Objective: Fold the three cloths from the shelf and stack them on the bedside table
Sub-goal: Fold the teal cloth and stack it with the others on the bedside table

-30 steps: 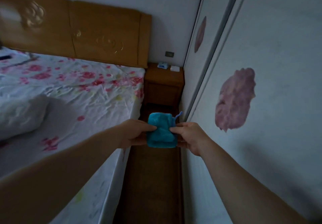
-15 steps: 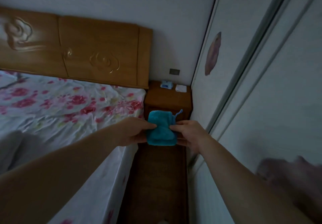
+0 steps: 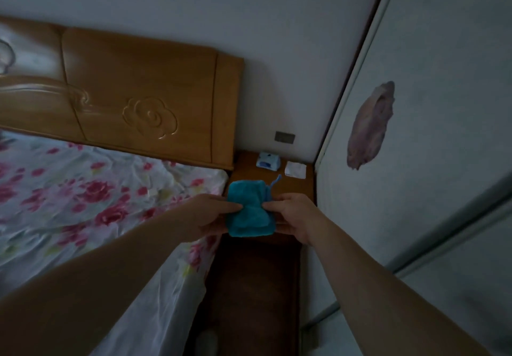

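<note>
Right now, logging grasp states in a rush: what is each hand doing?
Left hand: pinches the left edge of the folded blue cloth.
Right hand: pinches the cloth's right edge.

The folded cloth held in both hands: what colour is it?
Teal blue cloth, seen in the head view.

Dim, bluish, grainy light throughout, with no glare. Wide-angle bending curves the headboard (image 3: 138, 98) and wardrobe (image 3: 443, 106) edges. Forearms near the bottom look soft and shadowed.
</note>
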Demonstrator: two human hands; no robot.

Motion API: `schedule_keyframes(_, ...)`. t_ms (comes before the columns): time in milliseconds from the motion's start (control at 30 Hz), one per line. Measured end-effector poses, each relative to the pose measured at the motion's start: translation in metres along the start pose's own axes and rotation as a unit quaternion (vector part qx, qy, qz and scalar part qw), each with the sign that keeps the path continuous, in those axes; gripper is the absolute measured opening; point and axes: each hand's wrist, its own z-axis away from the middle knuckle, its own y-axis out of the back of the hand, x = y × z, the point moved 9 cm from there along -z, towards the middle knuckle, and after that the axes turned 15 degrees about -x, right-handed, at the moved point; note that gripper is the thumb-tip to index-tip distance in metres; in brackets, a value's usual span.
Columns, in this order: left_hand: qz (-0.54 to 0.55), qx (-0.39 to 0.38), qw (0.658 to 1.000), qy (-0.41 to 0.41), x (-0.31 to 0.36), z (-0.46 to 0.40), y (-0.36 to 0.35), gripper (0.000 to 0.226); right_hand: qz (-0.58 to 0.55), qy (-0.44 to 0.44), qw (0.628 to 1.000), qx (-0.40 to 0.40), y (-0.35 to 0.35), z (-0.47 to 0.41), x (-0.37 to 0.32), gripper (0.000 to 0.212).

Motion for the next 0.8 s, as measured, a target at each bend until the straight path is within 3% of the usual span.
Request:
schedule_keyframes(167, 0.017, -0.026, 0.999, 0.012, 0.037, -0.101, 0.04, 0.017, 0.006, -0.008, 0.999, 0.039, 0.044, -0.089, -0.021, 0.023)
schedule_keyframes(300, 0.012, -0.052, 0.998, 0.044, 0.07, -0.188, 0.078, 0.032, -0.021, -0.027, 0.998, 0.06, 0.078, -0.162, -0.041, 0.023)
schedule_keyframes(800, -0.037, -0.063, 0.993, 0.089, 0.169, -0.398, 0.137, 0.038, -0.104, -0.026, 0.993, 0.059, 0.202, -0.343, -0.097, 0.029)
